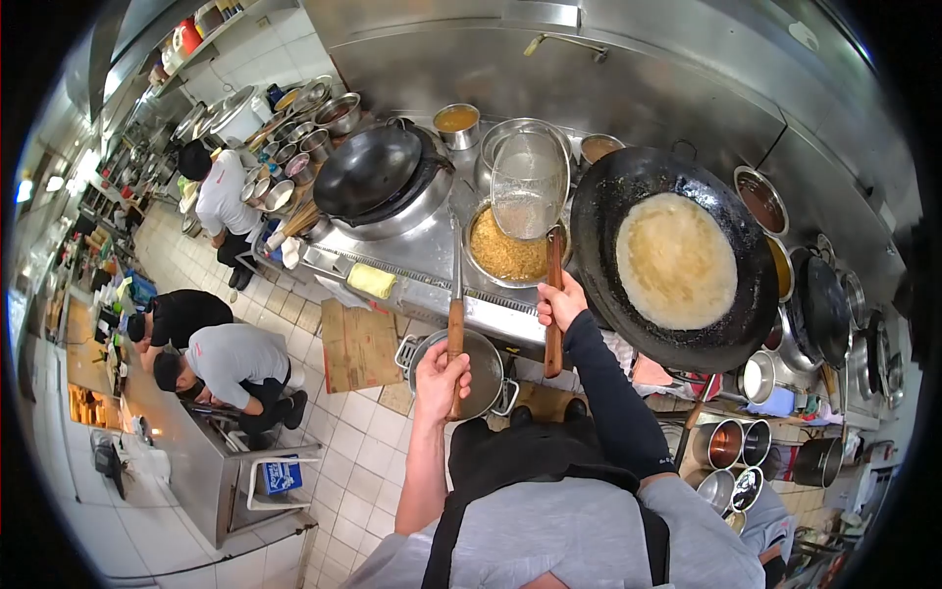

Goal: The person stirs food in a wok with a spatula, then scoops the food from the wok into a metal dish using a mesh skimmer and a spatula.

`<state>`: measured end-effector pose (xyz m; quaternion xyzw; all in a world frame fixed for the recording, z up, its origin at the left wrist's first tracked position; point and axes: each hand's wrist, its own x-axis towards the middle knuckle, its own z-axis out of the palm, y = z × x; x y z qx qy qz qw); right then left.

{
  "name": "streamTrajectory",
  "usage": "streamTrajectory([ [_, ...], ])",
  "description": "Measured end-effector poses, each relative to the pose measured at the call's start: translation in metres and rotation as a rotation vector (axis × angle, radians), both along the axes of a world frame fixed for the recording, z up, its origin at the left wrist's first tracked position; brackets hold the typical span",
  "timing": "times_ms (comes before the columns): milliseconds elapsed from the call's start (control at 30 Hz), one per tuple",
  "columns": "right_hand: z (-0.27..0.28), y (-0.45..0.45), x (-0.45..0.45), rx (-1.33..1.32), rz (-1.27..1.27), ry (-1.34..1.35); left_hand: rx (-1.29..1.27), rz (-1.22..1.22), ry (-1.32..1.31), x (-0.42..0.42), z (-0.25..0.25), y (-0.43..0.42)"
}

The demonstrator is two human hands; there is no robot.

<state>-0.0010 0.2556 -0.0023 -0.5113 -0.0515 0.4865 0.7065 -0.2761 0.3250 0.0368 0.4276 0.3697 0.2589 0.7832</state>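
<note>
My right hand (561,302) is closed round the wooden handle of a wire-mesh strainer (530,177). The strainer's mesh lies over the back part of a metal bowl of golden crumbs (500,245). My left hand (442,381) grips the wooden handle of a long metal utensil (456,265), which points away from me; the shape of its far end cannot be made out. Beside my right hand sits a large black wok (603,265) with pale, foaming liquid (677,260) in it.
Another black wok (368,172) sits on the left burner. A pot of yellow liquid (456,123) stands at the back, below a faucet (569,44). A two-handled pot (481,368) is low before me. Several people work at left, one in a black shirt (186,319).
</note>
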Motion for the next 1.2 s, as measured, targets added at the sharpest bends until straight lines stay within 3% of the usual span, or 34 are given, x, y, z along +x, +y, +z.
streamTrajectory([
  [33, 0.003, -0.002, 0.001, 0.011, -0.002, 0.022, 0.002, 0.0, 0.001, 0.0, 0.001, 0.001],
  [133, 0.015, -0.008, -0.003, -0.15, -0.015, -0.274, 0.007, -0.004, 0.008, 0.004, 0.002, 0.003],
  [200, 0.003, 0.002, 0.004, -0.136, -0.226, -1.055, 0.005, -0.014, 0.008, 0.007, 0.0, 0.005],
  [267, 0.0, 0.005, 0.013, -0.314, -0.21, -1.374, -0.004, -0.027, 0.004, 0.009, -0.004, 0.005],
  [333, 0.069, 0.006, 0.004, -0.663, 0.03, -1.204, -0.01, -0.028, 0.004, 0.012, -0.006, 0.005],
  [467, 0.03, 0.035, 0.024, -0.862, 0.186, -1.146, -0.003, -0.035, -0.004, 0.014, -0.011, 0.005],
  [633, 0.064, 0.024, 0.019, -0.756, 0.157, -1.218, 0.168, -0.073, 0.134, 0.017, -0.013, 0.003],
  [700, 0.047, 0.026, 0.038, -0.353, -0.084, -1.295, 0.257, -0.095, 0.209, 0.021, -0.009, 0.004],
  [967, 0.087, -0.045, 0.042, -0.224, 0.015, -0.735, 0.823, -0.414, 0.592, 0.035, -0.002, 0.036],
  [1067, 0.065, -0.051, 0.041, -0.166, -0.017, -0.649, 0.666, -0.631, 0.785, 0.068, 0.007, 0.058],
  [1100, 0.065, -0.053, 0.04, -0.151, -0.031, -0.602, 0.759, -0.671, 0.767, 0.078, -0.016, 0.072],
  [1200, 0.097, -0.054, 0.024, -0.147, -0.055, -0.383, 0.555, -0.729, 0.747, 0.106, -0.033, 0.097],
])
